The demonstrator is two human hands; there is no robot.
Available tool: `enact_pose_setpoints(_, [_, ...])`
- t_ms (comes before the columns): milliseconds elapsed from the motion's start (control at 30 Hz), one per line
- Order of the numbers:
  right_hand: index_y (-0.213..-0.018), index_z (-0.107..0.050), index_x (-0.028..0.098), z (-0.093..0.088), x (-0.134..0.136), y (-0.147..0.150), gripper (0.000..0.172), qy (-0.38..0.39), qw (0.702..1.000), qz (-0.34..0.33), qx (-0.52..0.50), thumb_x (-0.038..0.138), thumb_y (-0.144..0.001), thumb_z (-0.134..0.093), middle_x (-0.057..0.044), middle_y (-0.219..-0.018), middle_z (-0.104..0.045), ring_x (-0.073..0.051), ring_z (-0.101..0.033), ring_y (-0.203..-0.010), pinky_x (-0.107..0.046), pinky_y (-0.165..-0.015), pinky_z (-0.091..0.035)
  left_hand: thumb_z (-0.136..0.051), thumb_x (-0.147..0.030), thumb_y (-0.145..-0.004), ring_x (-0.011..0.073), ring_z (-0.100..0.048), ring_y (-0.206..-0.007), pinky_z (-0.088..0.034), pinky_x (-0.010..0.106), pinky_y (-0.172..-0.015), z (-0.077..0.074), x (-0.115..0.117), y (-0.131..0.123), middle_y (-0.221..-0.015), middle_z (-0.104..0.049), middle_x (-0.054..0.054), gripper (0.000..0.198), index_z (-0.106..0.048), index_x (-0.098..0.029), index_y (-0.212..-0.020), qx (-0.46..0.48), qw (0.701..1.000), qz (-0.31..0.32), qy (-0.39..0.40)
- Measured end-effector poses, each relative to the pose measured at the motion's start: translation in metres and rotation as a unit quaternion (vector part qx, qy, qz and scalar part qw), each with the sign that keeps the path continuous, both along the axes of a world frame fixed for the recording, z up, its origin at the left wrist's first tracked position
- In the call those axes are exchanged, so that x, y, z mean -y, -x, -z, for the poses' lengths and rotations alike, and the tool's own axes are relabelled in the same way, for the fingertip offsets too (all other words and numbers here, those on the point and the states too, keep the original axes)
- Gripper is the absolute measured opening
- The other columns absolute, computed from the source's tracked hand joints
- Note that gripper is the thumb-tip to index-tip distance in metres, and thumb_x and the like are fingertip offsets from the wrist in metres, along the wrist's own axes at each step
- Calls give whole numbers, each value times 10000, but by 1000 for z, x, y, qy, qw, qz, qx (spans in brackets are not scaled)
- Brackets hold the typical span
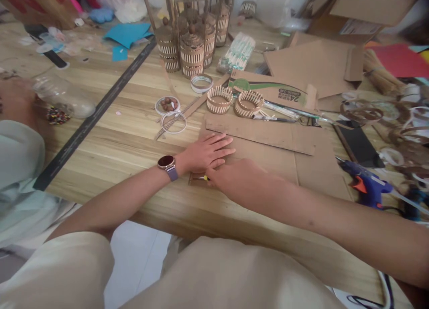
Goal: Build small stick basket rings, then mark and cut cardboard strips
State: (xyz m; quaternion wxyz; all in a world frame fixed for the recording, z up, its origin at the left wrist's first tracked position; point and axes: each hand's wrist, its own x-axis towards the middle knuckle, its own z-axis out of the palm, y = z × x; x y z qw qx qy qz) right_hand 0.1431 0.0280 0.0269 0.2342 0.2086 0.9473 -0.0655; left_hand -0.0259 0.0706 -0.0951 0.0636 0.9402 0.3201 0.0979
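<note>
My left hand (209,152) lies flat with fingers stretched out on a brown cardboard sheet (315,175), at its left end. A watch (166,162) is on that wrist. Just beside it, my right hand (239,179) is closed around what looks like a utility knife (205,178). Only a small yellow part of it shows, low over the sheet's near left corner; the rest is hidden in the fist. A long cardboard strip (261,134) rests on top of the sheet, beyond both hands.
Two stick rings (219,99) and tape rolls (201,82) lie beyond the sheet. Several lantern-like stick models (192,54) stand at the back. A blue glue gun (367,184) and black phone-like slab (358,143) are right. Another person's hand (16,94) is left, by a clear jar (63,96).
</note>
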Motion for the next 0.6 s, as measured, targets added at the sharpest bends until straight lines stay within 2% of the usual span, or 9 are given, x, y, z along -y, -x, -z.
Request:
enact_pose_setpoints(100, [-1138, -661, 108, -6, 1, 8, 253, -31, 999, 3, 43, 110, -985, -460, -124, -911, -748, -225, -704, -749, -284, -598, -482, -443, -308, -1040, 292, -243, -1516, -213, 491, -1231, -1, 1, -1, -1606, -354, 125, 459, -468, -183, -1481, 0, 1000, -4, 1])
enact_pose_setpoints(267, [-1150, -668, 113, -9, 2, 13, 298, -30, 998, -3, 47, 45, -925, -483, -146, -952, -747, -233, -708, -776, -289, -629, -498, -438, -328, -1042, 302, -247, -1513, -229, 495, -1223, 0, 1, -1, -1599, -368, 126, 460, -473, -186, -1478, 2, 1000, -6, -7])
enact_pose_setpoints(433, [-1111, -668, 100, -19, 3, 16, 390, -28, 997, -9, 65, -68, -823, -467, -118, -911, -744, -221, -707, -743, -288, -619, -503, -453, -337, -1032, 301, -243, -1514, -230, 502, -1221, 0, 0, 0, -1603, -363, 117, 472, -467, -199, -1483, 5, 1000, -6, 3])
enact_pose_setpoints(533, [-1049, -691, 97, -15, 3, 21, 348, -24, 997, -10, 70, -49, -822, -471, -137, -929, -744, -247, -707, -799, -330, -680, -524, -457, -321, -1028, 292, -238, -1517, -229, 496, -1220, 1, 0, 0, -1612, -352, 98, 472, -455, -226, -1491, 3, 1000, -8, 0])
enact_pose_setpoints(600, [-950, -711, 95, -6, 2, 23, 291, 4, 1000, 10, 15, -31, -815, -486, -152, -892, -745, -281, -703, -827, -393, -745, -529, -463, -312, -1028, 296, -230, -1520, -226, 501, -1218, 1, 0, 0, -1616, -342, 99, 473, -449, -235, -1495, -2, 1000, -7, -2])
